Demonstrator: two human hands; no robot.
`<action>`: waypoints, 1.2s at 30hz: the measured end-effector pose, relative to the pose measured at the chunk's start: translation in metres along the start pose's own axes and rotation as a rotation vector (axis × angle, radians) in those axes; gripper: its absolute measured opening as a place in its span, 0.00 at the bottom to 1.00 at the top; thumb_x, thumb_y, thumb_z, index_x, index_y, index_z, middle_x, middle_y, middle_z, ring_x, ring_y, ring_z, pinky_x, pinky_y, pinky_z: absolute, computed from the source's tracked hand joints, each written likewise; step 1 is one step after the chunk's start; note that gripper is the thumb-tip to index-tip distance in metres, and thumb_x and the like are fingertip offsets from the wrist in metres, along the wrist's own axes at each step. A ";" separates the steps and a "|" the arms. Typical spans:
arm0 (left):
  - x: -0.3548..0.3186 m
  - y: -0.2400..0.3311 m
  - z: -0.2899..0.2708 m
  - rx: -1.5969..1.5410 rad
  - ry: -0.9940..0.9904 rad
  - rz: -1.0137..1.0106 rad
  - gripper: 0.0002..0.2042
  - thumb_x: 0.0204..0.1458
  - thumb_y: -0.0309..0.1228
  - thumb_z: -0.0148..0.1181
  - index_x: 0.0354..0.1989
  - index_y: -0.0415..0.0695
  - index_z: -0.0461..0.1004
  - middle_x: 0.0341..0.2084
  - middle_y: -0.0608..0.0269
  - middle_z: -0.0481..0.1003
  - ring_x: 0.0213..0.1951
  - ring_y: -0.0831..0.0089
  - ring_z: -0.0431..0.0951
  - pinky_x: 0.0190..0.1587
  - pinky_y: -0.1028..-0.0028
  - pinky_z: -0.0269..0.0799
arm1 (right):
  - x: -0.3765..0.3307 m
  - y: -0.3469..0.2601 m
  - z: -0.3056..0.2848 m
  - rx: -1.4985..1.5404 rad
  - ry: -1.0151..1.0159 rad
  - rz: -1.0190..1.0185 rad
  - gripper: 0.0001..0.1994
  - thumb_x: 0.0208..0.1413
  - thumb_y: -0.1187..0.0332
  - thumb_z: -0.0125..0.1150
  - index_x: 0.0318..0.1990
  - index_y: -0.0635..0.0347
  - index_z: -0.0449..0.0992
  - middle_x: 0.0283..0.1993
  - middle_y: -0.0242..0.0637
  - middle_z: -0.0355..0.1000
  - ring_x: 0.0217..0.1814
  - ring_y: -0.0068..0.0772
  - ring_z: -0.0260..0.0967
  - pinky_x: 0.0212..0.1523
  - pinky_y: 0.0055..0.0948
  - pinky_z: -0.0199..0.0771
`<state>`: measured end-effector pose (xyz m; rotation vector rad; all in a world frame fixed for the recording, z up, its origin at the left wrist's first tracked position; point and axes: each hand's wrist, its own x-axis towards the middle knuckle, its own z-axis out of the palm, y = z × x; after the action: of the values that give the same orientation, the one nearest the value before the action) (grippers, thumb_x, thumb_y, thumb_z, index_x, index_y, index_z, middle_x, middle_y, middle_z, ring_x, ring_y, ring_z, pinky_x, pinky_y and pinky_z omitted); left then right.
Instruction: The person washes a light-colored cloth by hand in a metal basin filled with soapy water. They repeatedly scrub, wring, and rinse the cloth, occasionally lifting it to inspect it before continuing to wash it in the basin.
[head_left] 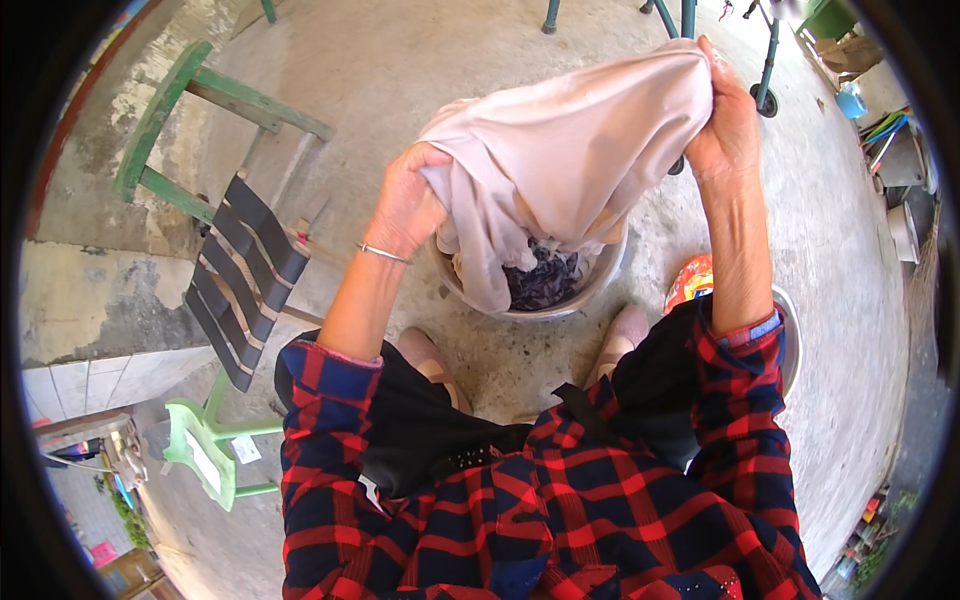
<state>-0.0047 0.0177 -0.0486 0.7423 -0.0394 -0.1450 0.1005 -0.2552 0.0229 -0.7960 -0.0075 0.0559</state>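
Observation:
A pale pink cloth garment (570, 140) is stretched between my two hands above a round metal basin (612, 268). My left hand (412, 200) grips its left edge, with a thin bracelet on that wrist. Higher up, my right hand (728, 120) pinches the far right corner. The cloth's lower folds hang into the basin and hide much of its inside. Dark wet-looking fabric (545, 278) lies in the basin under the cloth. My feet stand on either side of the basin's near rim.
To the left are a green wooden frame (235, 95), a seat with black straps (245, 270) and a light green plastic stool (200, 455). An orange-red packet (690, 280) and another metal basin (790, 340) sit by my right leg. Green metal legs (768, 65) stand at the far side.

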 end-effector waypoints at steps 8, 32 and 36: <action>-0.005 0.008 0.001 -0.152 -0.076 -0.108 0.22 0.51 0.27 0.49 0.55 0.31 0.66 0.52 0.49 0.72 0.54 0.58 0.72 0.61 0.58 0.64 | -0.030 0.048 0.002 -0.920 -0.417 0.236 0.22 0.46 0.58 0.70 0.43 0.65 0.75 0.36 0.42 0.75 0.42 0.34 0.73 0.46 0.30 0.72; 0.015 -0.031 -0.027 -0.167 0.236 -0.204 0.21 0.61 0.51 0.47 0.22 0.49 0.65 0.21 0.66 0.70 0.23 0.74 0.72 0.28 0.72 0.72 | -0.124 0.137 0.060 -1.245 -0.864 -0.640 0.15 0.55 0.55 0.58 0.29 0.57 0.74 0.22 0.47 0.73 0.28 0.54 0.72 0.31 0.45 0.72; 0.007 -0.070 0.019 -0.242 0.287 -0.155 0.12 0.63 0.40 0.48 0.43 0.45 0.71 0.39 0.64 0.76 0.42 0.73 0.77 0.47 0.69 0.75 | -0.065 0.143 0.040 -1.647 -0.422 -0.486 0.16 0.58 0.56 0.53 0.27 0.59 0.72 0.20 0.48 0.71 0.23 0.55 0.70 0.25 0.48 0.69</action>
<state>-0.0078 -0.0464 -0.0820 0.5186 0.3052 -0.1860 0.0276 -0.1298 -0.0505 -2.3863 -0.7249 -0.2895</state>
